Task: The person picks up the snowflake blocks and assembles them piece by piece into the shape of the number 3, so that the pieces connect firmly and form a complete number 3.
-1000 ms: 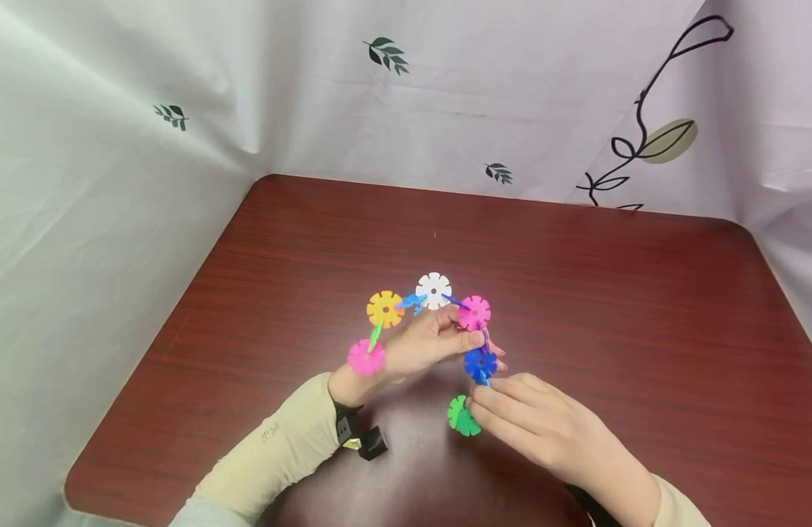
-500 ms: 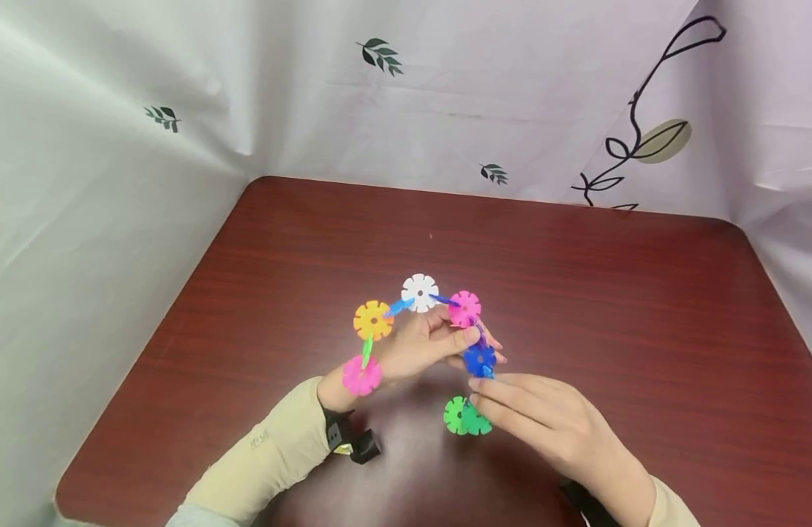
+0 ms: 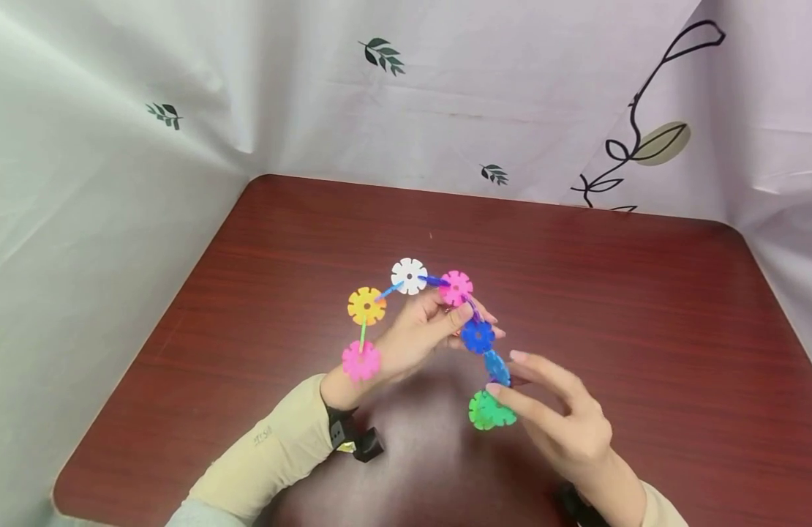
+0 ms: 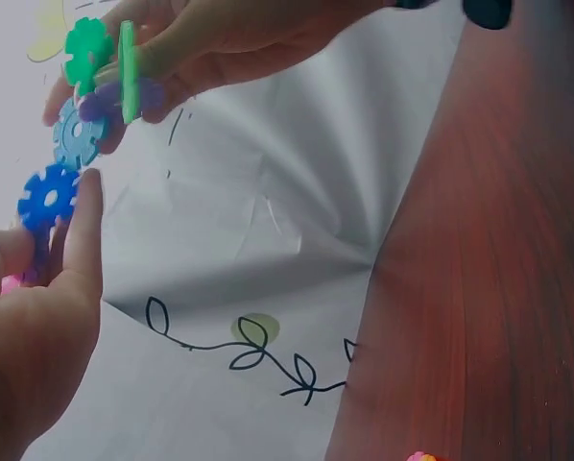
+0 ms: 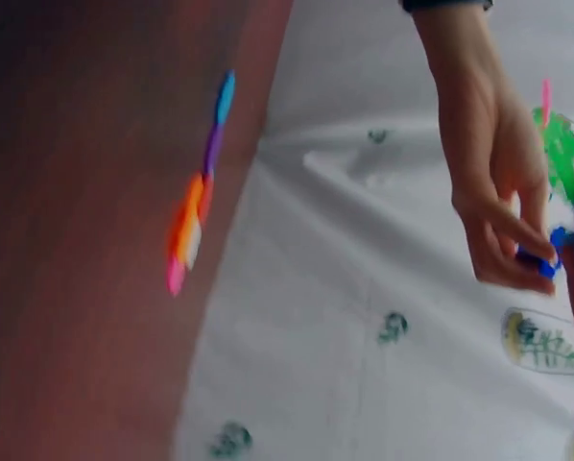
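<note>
A chain of slotted plastic snowflake discs arches over the table in the head view, running from a pink disc [image 3: 361, 361] through yellow [image 3: 366, 306] and white [image 3: 409, 277] to another pink disc [image 3: 456, 288]. My left hand [image 3: 412, 340] pinches it between thumb and fingers, just above the dark blue disc [image 3: 478, 337]. Below that hang a light blue disc [image 3: 497, 367] and overlapping green discs [image 3: 493, 411]. My right hand [image 3: 570, 424] holds this lower end, thumb at the green discs. In the left wrist view, its fingers close around a purple disc [image 4: 153, 96] beside the green ones.
The dark red wooden table [image 3: 577, 293] lies beneath both hands. White cloth [image 3: 314, 110] with leaf prints rises behind and beside it. A blurred strip of coloured pieces [image 5: 196, 211] shows against the table in the right wrist view.
The left hand and chain have risen slightly. My right hand's index finger and thumb have spread apart, uncovering the light blue disc, and the green discs have shifted right.
</note>
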{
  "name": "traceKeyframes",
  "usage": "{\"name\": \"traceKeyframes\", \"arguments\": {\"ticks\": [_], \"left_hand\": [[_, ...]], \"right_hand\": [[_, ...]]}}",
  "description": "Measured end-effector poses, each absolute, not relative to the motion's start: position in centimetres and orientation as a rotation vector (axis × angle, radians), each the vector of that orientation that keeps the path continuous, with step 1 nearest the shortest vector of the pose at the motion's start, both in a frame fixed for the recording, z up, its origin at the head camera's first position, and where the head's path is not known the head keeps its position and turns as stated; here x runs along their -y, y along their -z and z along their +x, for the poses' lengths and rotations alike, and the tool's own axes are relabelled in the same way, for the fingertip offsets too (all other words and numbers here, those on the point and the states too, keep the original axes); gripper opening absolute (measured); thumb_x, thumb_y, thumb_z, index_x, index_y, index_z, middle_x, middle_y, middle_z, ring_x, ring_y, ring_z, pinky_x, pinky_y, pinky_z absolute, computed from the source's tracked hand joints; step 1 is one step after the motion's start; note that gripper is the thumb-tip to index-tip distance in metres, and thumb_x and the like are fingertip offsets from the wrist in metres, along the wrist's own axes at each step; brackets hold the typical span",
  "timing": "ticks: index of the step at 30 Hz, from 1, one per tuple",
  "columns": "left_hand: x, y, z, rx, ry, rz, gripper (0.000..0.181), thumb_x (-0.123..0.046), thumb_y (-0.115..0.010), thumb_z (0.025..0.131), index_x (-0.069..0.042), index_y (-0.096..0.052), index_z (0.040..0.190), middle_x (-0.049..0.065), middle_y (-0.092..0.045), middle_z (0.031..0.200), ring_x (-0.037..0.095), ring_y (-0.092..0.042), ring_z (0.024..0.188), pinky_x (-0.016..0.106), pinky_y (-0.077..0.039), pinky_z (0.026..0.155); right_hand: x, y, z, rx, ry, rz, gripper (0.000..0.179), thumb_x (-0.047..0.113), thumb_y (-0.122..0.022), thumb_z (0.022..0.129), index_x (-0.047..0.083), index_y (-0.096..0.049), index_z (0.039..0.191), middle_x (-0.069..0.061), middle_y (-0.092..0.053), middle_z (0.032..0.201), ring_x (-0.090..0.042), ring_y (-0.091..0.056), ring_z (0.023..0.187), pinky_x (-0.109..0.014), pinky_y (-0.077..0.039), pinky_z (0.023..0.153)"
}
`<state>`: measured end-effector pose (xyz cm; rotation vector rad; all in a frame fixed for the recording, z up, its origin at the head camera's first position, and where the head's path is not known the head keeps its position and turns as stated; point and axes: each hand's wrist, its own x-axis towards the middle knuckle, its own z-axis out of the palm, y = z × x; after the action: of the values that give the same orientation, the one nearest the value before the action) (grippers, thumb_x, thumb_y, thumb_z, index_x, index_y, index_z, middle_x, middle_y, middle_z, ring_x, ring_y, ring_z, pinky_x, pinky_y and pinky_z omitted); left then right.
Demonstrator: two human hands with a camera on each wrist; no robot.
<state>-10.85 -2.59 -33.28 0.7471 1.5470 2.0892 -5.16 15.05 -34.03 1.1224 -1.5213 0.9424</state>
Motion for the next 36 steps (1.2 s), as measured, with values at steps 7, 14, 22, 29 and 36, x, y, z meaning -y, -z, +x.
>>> {"name": "traceKeyframes", "arguments": {"ticks": [7, 14, 22, 29, 36], "left_hand": [[2.6, 33.3, -11.0, -1.542, -2.152, 0.733, 0.049, -0.035, -0.059, 0.087, 0.009, -0.055, 0.108, 0.026, -0.063, 0.108, 0.031, -0.064, 0.103, 0.043, -0.051, 0.087], [2.6, 33.0, -11.0, -1.686, -2.039, 0.828, 0.023, -0.011, -0.049, 0.097, 0.005, -0.058, 0.109, 0.022, -0.065, 0.108, 0.027, -0.065, 0.102, 0.041, -0.051, 0.088], [2.4, 33.2, -10.7, -1.693, -2.009, 0.829, 0.019, -0.007, -0.047, 0.097, 0.006, -0.057, 0.107, 0.025, -0.065, 0.105, 0.027, -0.067, 0.097, 0.043, -0.053, 0.085], [1.9, 33.6, -9.8, -1.637, -2.103, 0.546, 0.02, -0.012, -0.054, 0.094, 0.004, -0.052, 0.107, 0.024, -0.064, 0.112, 0.03, -0.067, 0.096, 0.041, -0.053, 0.083], [2.1, 33.6, -9.9, -1.645, -2.085, 0.681, 0.02, -0.01, -0.053, 0.095, 0.003, -0.05, 0.11, 0.025, -0.063, 0.112, 0.029, -0.067, 0.095, 0.042, -0.054, 0.081]], "right_hand": [[-15.1, 34.8, -4.8, 1.633, -1.133, 1.087, 0.015, 0.003, -0.061, 0.089, -0.006, -0.07, 0.082, -0.019, -0.066, 0.082, -0.021, -0.061, 0.072, -0.019, -0.052, 0.074], [-15.3, 35.4, -4.6, 1.72, -1.165, 1.034, 0.016, 0.007, -0.062, 0.089, -0.006, -0.07, 0.083, -0.018, -0.065, 0.083, -0.017, -0.06, 0.075, -0.016, -0.051, 0.074], [-15.2, 35.1, -4.5, 1.74, -1.169, 1.004, 0.017, 0.006, -0.06, 0.09, -0.006, -0.069, 0.083, -0.016, -0.065, 0.082, -0.016, -0.06, 0.075, -0.016, -0.05, 0.074], [-14.2, 34.4, -4.4, 1.698, -1.053, 0.944, 0.018, 0.004, -0.059, 0.091, -0.006, -0.07, 0.08, -0.015, -0.064, 0.077, -0.02, -0.058, 0.067, -0.018, -0.049, 0.066], [-14.5, 34.8, -4.7, 1.718, -1.109, 0.912, 0.017, 0.006, -0.061, 0.09, -0.005, -0.072, 0.082, -0.014, -0.066, 0.078, -0.016, -0.061, 0.07, -0.016, -0.05, 0.068]]}}
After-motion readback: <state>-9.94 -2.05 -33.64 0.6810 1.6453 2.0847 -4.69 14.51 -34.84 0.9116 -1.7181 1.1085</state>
